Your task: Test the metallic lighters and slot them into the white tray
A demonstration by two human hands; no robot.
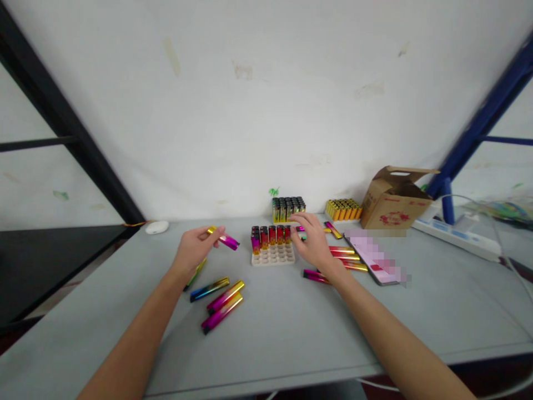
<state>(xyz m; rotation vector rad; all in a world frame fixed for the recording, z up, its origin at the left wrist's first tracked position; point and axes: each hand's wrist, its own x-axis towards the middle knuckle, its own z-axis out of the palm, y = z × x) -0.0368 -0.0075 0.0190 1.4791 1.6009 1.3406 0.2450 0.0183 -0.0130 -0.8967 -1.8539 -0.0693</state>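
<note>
My left hand [195,250] pinches a yellow-and-purple lighter [228,240] between thumb and fingers, raised above the table and tilted. To its right, a white tray [273,262] with round holes holds upright red and purple lighters [272,235] in its back rows; the front holes show bare. Beside the tray's right end is my right hand [310,239], its thumb and fingers apart, close to the end lighter; I cannot tell if it touches. Below my left hand lie several loose lighters [225,303], purple-yellow, blue-gold and green. More loose lighters [343,254] lie partly hidden behind my right forearm.
Against the wall stand a tray of black-topped lighters [288,209] and a block of yellow-orange ones [343,210]. On the right are an open cardboard box [393,203], a phone [370,255] and a white power strip [458,238]. A white oval object [157,227] sits at the left.
</note>
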